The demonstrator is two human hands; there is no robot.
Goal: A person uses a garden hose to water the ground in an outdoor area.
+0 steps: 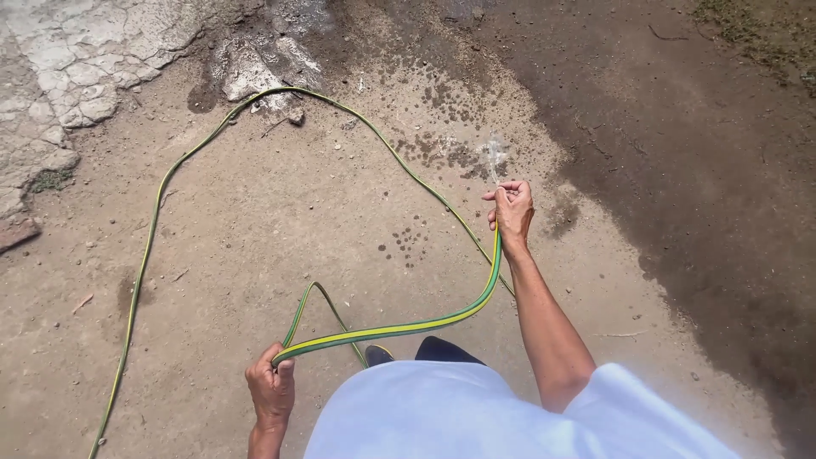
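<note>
The long green-and-yellow rubber hose [399,327] is being gripped by both closed hands, stretching sideways from left hand [271,393] up to right hand [512,211].

Hard daylight pours straight down here, and the pale dry dirt ground [255,238] reads bright and slightly washed. The light blue cotton shirt [476,416] blows out into glare at the bottom edge. Shadows are short and tight. The dark wet soil patch [697,170] swallows detail. Focus holds crisp through the centre, and the corners bend a little.
</note>
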